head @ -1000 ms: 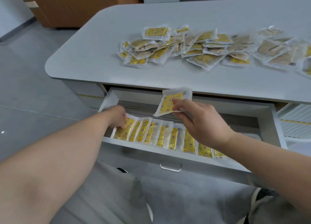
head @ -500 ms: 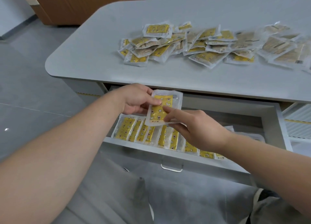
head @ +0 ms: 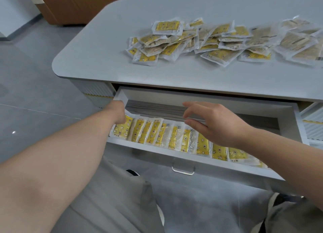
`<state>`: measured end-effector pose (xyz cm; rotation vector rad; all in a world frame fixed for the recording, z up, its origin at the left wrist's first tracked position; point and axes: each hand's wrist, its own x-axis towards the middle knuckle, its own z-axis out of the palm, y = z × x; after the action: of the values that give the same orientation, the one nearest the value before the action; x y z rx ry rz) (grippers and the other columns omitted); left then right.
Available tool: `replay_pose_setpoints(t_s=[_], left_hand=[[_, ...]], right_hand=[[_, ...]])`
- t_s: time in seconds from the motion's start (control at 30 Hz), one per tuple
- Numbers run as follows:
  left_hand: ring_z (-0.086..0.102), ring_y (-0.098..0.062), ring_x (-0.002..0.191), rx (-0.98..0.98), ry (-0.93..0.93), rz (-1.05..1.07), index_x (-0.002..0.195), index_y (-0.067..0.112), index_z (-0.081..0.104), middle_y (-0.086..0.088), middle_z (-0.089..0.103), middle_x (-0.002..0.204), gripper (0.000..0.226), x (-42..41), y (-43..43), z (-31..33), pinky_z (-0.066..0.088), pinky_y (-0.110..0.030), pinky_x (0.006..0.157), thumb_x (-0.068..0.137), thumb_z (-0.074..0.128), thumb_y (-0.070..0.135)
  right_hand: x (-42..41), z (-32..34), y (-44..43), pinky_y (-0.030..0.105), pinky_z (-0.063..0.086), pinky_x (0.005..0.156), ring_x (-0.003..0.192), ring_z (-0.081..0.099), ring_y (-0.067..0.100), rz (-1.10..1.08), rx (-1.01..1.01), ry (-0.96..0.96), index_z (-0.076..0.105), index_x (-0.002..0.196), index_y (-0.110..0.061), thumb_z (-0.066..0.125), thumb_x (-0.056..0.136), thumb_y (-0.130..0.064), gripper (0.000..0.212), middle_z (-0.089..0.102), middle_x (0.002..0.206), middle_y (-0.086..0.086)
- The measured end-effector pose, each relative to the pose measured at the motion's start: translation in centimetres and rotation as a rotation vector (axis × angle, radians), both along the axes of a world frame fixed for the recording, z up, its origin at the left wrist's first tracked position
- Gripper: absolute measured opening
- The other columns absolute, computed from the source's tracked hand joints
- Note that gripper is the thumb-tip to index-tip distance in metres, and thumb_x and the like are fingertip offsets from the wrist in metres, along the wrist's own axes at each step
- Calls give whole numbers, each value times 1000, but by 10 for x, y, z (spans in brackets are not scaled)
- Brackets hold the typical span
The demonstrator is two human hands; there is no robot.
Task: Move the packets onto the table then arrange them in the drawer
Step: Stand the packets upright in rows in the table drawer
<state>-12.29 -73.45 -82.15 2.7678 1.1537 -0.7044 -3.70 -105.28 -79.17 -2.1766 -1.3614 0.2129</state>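
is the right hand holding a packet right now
No, the right hand hovers open over the row of packets in the drawer, its fingers spread and empty.

The row of flat clear-plastic packets [head: 153,133] bore yellow panels dotted with small white stars and dark flower marks. The heaped plastic packets [head: 218,40] mixed yellow faces with beige ones. The rounded tabletop [head: 104,58] was pale grey, the pulled-out drawer [head: 192,159] white, its floor [head: 157,108] streaked grey.
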Motion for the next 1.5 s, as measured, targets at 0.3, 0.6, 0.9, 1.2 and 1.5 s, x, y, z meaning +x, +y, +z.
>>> replay_pose_setpoints(t_s=[0.3, 0.6, 0.9, 1.2, 1.5], left_hand=[[66, -21, 106, 296, 195, -222, 127, 12, 52, -1, 64, 118, 49, 5, -17, -13, 46, -30, 68, 84, 75, 21], [61, -25, 96, 98, 377, -173, 127, 6, 59, -10, 62, 120, 37, 15, -36, -10, 55, -31, 80, 90, 63, 8], [70, -23, 65, -70, 13, -147, 87, 4, 69, -8, 73, 74, 22, 56, -65, 66, 58, -32, 60, 94, 60, 23], [64, -19, 80, -32, -610, -510, 93, 26, 66, 7, 68, 84, 23, 83, -149, 107, 54, -36, 69, 99, 53, 45], [47, -19, 131, -127, -741, -935, 137, 20, 52, 4, 51, 142, 43, 142, -245, 100, 38, -35, 107, 99, 55, 40]], right_hand=[[4, 0, -4, 30, 46, 101, 134, 52, 13, -20, -65, 3, 65, 118, -26, 54, 102, -41, 25, 53, 149, -5], [9, 1, -4, 32, 46, 104, 137, 48, 11, -30, -69, -5, 64, 121, -26, 53, 102, -41, 26, 53, 149, -3], [24, 5, 0, 39, 51, 99, 125, 58, 17, -102, -22, -42, 65, 117, -25, 52, 102, -39, 24, 58, 140, -6], [66, 23, -19, 37, 49, 81, 102, 57, 23, -398, 144, -195, 70, 105, -16, 60, 100, -26, 15, 67, 106, 1], [148, 50, -104, 47, 23, 115, 142, 29, 32, -1068, -37, -129, 54, 135, -22, 51, 100, -43, 41, 43, 148, 8]])
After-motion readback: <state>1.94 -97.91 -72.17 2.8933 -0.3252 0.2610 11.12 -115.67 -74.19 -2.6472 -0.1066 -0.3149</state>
